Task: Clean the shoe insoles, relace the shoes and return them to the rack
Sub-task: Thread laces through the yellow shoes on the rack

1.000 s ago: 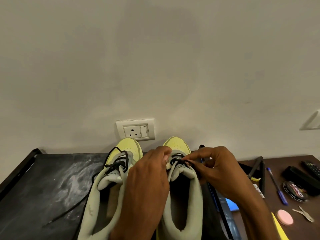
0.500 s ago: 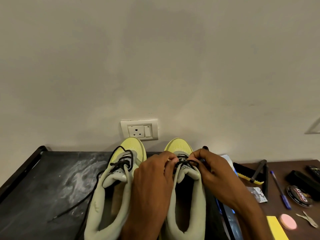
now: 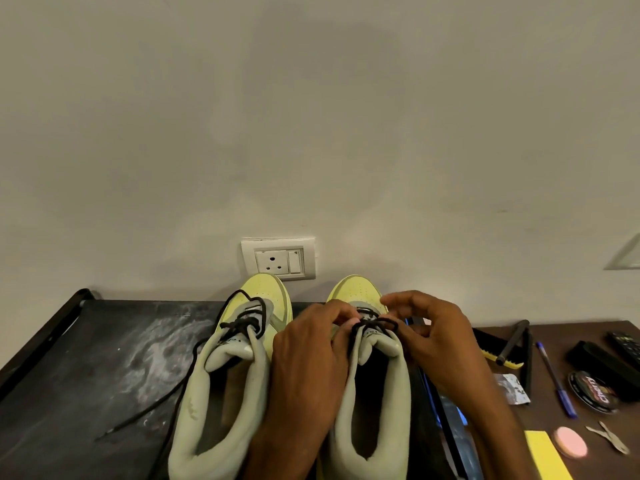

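Two pale-yellow and grey low sneakers stand side by side on a black, white-smeared shelf top (image 3: 86, 358). Their long axes run from me towards the wall, toes pointing away at a white wall socket (image 3: 278, 258), open heels nearest me.

My left hand (image 3: 308, 355) lies over the inner edge of the right sneaker (image 3: 370, 393), fingers curled in and pinching its black lace (image 3: 375, 322) at the top of the tongue. My right hand (image 3: 440, 341) meets it from the other side, thumb and a bent finger nipping the same lace, forefinger lifted above.

The left sneaker (image 3: 221, 393) is untouched; its loose black lace end (image 3: 145, 410) trails over the shelf top towards me. Small dark print on its tongue is too small to read.

On the brown table (image 3: 571, 334) to the right lie a round black polish tin (image 3: 594, 393) with red script that seems to begin "Cher", a blue pen (image 3: 556, 379) and a pink oval sponge (image 3: 569, 441).
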